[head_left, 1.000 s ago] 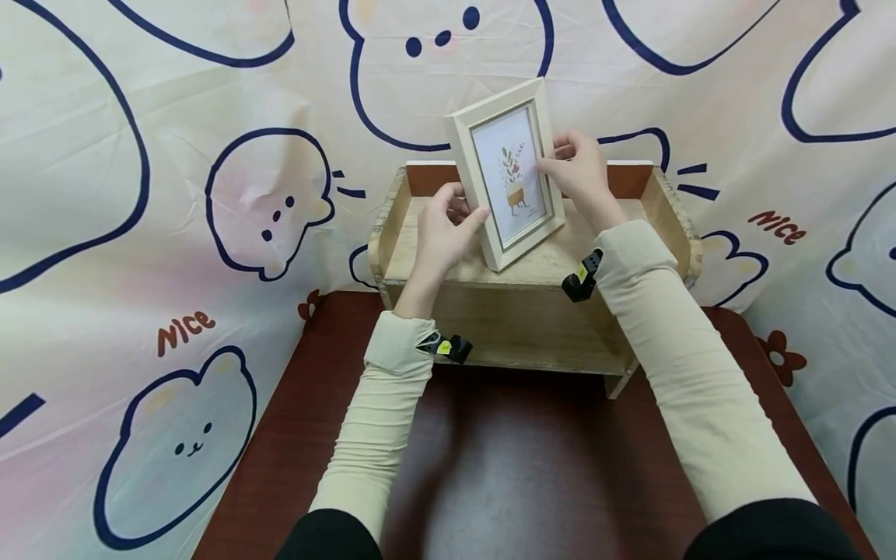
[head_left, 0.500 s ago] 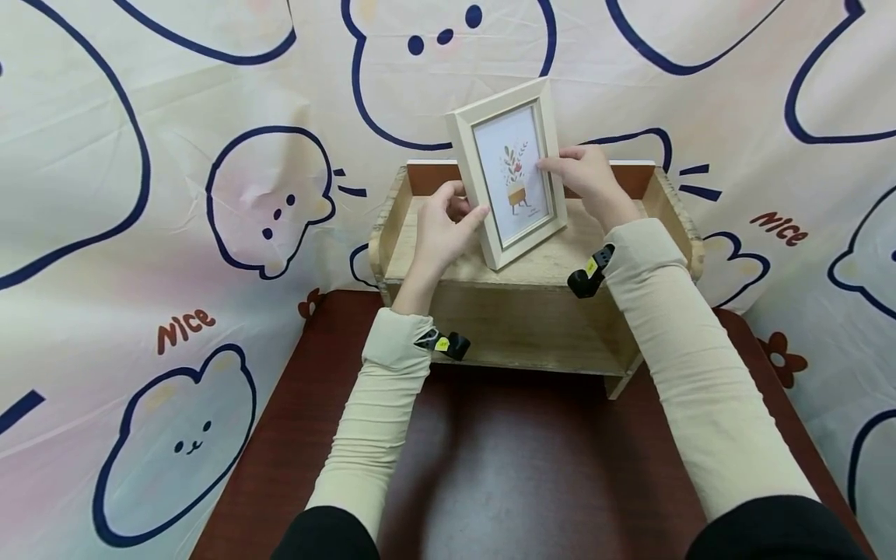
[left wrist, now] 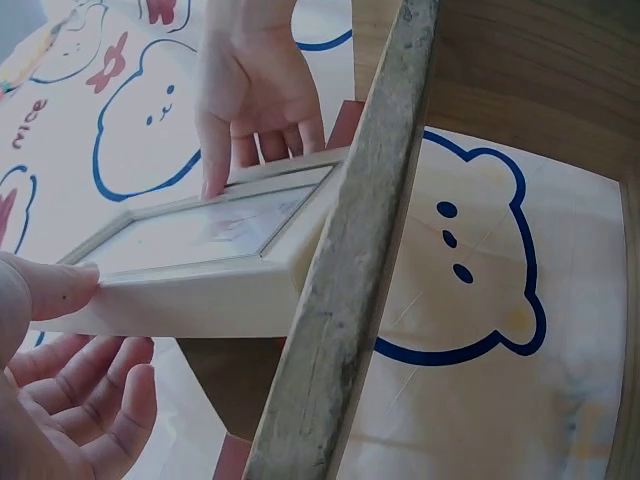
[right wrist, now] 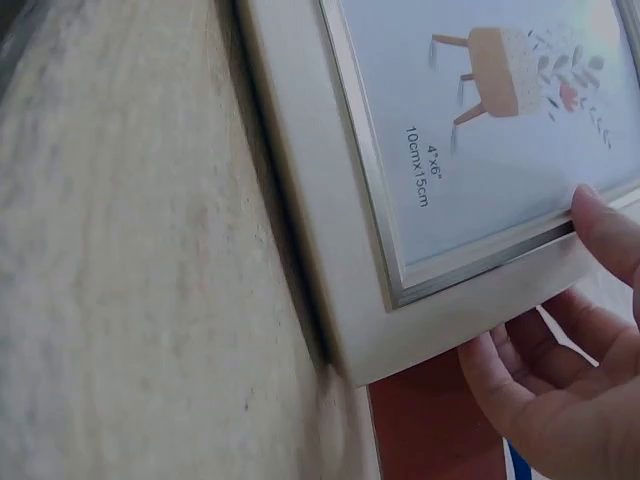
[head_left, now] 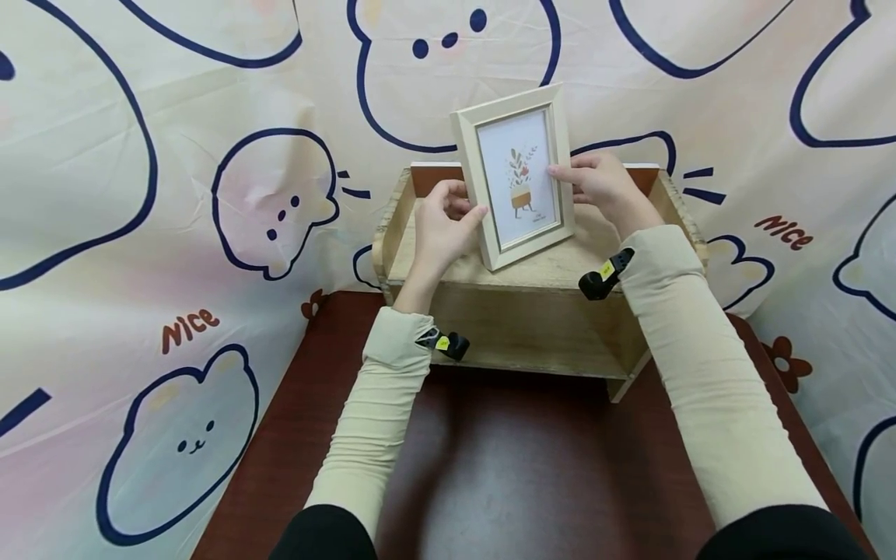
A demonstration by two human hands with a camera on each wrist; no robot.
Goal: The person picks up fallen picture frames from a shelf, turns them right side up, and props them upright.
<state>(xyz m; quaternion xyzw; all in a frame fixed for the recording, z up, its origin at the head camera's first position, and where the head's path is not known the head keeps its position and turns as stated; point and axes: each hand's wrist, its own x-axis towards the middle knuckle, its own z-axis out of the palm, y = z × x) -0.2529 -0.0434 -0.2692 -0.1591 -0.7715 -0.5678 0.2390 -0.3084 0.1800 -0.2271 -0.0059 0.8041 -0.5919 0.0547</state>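
Observation:
A cream picture frame (head_left: 516, 175) with a potted-plant print stands upright, slightly turned, on the top board of a small wooden shelf (head_left: 462, 268). My left hand (head_left: 441, 225) holds its left side, thumb on the front edge and fingers toward the back. At the right side, my right hand (head_left: 607, 185) pinches the border between thumb and fingers. The right wrist view shows that thumb on the inner rim of the frame (right wrist: 330, 250), whose lower edge meets the board. In the left wrist view, both hands are at opposite sides of the frame (left wrist: 190, 295).
The shelf has raised side walls (head_left: 677, 202) and a lower compartment (head_left: 525, 330). It stands on a dark red-brown table (head_left: 518, 459). Behind and around hangs a cloth (head_left: 280, 78) printed with cartoon bears.
The frame's right side has swung right and toward me, so it faces more to the front. My right hand has moved right and slightly down with it; my left hand has stayed nearly still.

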